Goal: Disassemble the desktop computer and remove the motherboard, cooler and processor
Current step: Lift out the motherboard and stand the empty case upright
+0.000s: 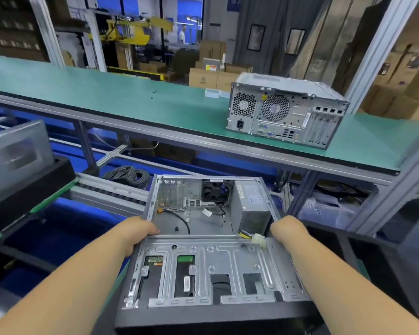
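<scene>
Between my hands, the opened case point(203, 250) lies lengthwise away from me. My left hand point(137, 232) grips its left wall; my right hand point(284, 229) holds the right, fingers hidden. No motherboard visible inside.

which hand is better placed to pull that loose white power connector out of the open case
Right, probably. The white connector lies at the open case's right edge, just beside the right hand gripping that side. The left hand grips the opposite wall.
</scene>
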